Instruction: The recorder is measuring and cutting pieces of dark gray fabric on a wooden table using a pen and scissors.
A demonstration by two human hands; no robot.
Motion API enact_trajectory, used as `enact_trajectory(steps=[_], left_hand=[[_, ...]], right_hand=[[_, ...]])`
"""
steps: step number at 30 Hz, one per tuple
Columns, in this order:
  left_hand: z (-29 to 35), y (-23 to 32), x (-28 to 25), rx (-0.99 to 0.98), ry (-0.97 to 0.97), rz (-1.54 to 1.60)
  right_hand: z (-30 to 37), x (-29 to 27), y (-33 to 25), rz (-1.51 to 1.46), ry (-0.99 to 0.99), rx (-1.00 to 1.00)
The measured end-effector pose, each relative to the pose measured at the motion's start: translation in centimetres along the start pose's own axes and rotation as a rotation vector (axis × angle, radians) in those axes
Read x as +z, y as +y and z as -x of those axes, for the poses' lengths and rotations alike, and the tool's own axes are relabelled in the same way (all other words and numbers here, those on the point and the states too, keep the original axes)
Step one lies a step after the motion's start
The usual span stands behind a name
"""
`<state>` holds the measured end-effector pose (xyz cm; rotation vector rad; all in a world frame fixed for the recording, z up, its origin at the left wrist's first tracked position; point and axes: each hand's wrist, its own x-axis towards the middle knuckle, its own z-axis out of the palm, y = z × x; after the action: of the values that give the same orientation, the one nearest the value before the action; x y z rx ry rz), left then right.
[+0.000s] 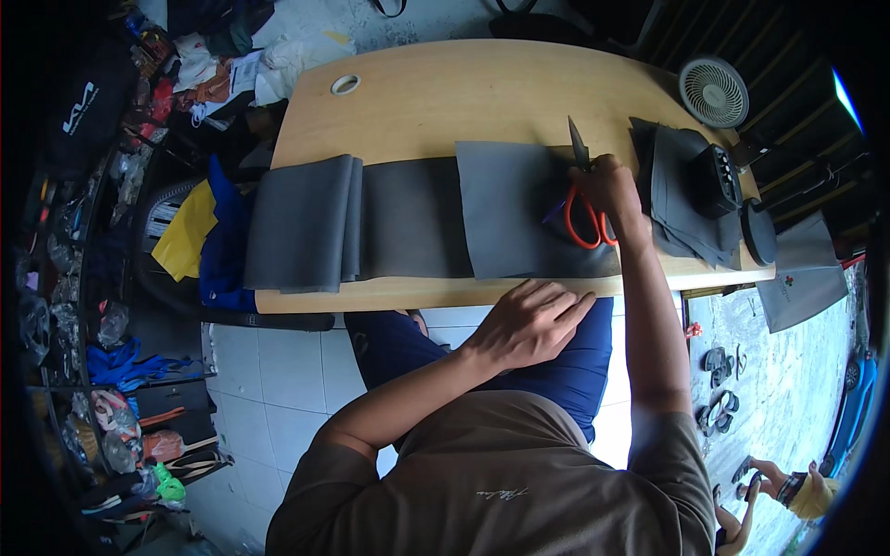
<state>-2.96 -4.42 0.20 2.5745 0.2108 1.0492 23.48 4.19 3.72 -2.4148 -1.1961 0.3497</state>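
My right hand (612,190) is closed round the middle of a pair of scissors with orange handles (584,227). Their blades point away from me and the handles hang below my fist. Under them lies a dark grey sheet piece (505,208), on top of a long grey strip of material (408,218) along the table. At its left end the strip is folded into layers (301,222). My left hand (538,324) hovers at the near table edge, above my lap. Its fingers are loosely bent and apart, with nothing seen in them.
Grey cut pieces (681,204) are stacked at the right beneath a black box-shaped object (716,181). A tape roll (345,84) and a round fan (714,91) sit farther back. Yellow cloth (185,232) and blue cloth (225,250) lie left. Another person's hand (765,474) shows lower right.
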Motion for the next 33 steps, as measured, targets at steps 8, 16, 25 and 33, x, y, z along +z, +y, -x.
enact_trajectory(steps=[8,16,25,33], left_hand=[[0.8,-6.0,-10.8,-0.413,0.089,-0.463],[6.8,-10.2,-16.7,-0.858,-0.082,-0.888],[7.3,-11.6,-17.3,-0.983,-0.145,-0.881],[7.5,-12.8,-19.0,-0.997,-0.187,-0.881]], right_hand=[[0.2,0.4,1.3,0.009,0.134,-0.101],[-0.4,0.5,1.4,-0.002,0.145,-0.147],[-0.2,0.7,-0.2,0.016,0.161,-0.09],[-0.6,0.6,-0.3,0.007,0.077,-0.028]])
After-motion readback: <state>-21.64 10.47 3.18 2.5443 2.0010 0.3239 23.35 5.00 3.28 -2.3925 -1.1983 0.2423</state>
